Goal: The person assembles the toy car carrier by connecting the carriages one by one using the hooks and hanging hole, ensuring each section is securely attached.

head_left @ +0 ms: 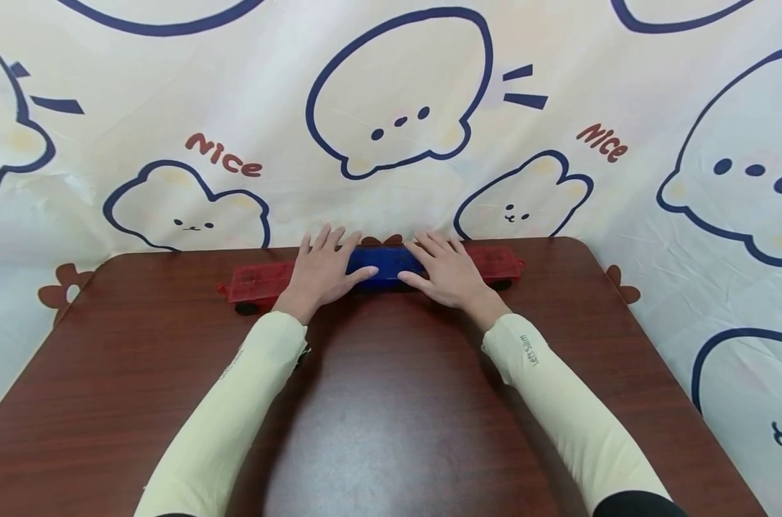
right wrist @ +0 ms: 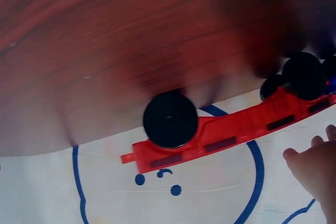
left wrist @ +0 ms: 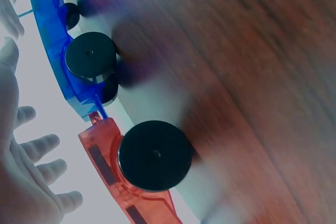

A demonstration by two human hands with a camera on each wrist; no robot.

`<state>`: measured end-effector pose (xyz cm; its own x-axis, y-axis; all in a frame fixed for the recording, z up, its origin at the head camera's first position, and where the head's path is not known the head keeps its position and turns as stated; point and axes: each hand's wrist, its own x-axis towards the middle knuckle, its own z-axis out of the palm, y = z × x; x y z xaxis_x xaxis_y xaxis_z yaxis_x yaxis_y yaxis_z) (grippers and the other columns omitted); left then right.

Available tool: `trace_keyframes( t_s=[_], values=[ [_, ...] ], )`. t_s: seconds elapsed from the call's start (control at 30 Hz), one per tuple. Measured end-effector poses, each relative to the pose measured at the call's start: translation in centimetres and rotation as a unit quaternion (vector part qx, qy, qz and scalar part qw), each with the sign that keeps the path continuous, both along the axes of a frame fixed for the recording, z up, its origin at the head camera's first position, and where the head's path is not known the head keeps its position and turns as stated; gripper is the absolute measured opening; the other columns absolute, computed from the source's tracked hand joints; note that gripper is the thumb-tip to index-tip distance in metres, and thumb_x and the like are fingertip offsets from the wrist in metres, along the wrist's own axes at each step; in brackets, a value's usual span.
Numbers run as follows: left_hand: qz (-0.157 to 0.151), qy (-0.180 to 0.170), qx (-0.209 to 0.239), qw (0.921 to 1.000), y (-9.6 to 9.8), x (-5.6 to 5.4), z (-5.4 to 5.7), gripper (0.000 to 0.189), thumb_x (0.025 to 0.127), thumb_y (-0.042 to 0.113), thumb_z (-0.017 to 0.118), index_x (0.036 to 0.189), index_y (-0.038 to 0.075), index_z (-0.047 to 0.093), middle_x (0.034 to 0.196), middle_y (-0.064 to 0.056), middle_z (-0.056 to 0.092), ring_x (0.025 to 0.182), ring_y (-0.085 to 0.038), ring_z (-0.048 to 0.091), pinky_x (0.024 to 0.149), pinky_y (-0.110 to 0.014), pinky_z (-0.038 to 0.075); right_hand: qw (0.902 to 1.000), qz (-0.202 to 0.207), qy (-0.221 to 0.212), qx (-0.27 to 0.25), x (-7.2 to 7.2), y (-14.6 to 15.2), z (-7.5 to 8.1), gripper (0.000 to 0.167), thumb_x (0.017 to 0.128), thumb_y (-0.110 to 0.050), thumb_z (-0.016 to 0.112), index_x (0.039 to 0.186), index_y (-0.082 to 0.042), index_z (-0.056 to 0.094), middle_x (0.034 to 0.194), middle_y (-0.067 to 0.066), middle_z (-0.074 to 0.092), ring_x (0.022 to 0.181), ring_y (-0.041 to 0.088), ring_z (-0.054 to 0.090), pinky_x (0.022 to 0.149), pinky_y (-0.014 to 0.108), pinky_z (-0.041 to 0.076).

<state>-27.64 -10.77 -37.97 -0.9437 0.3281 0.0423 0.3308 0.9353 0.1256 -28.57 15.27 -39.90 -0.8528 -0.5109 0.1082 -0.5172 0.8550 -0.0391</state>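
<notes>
Three translucent toy train cars stand in a row at the back of the table: a blue car in the middle, a red car at left and another red car at right. My left hand, fingers spread, lies over the joint of the left and middle cars. Opposite it, my right hand spreads its fingers over the other joint. Both thumbs point inward across the blue car. In the left wrist view, a small hitch links blue to red. Black wheels show under the right red car.
The cars stand close to the far edge of the brown wooden table. Behind it and at both sides hangs a white cloth printed with cartoon animals. Pale sleeves cover both forearms.
</notes>
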Motion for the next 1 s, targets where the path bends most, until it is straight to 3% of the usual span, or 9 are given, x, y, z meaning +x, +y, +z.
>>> trace_keyframes(
  t_s=[0.47,1.0],
  values=[
    [0.031,0.008,0.035,0.9989,-2.2,1.3,-0.6,0.086,0.096,0.07,0.046,0.161,0.016,0.029,0.164,-0.02,0.024,0.153,-0.041,0.011,0.118,-0.066,0.007,0.9999,0.014,-0.002,-0.004,0.4,-3.0,-0.3,0.075,0.101,-0.067,0.038,0.159,-0.02,0.037,0.165,0.007,0.03,0.153,0.029,0.021,0.122,0.055,0.015],
    [0.043,0.018,0.02,0.9987,-5.5,2.4,-0.5,0.089,0.095,0.07,0.047,0.16,0.013,0.029,0.162,-0.022,0.026,0.151,-0.044,0.013,0.117,-0.069,0.008,0.9993,0.029,-0.004,-0.022,0.4,-5.4,0.0,0.073,0.101,-0.065,0.042,0.159,-0.02,0.036,0.162,0.009,0.035,0.153,0.029,0.021,0.121,0.057,0.016]
  ],
)
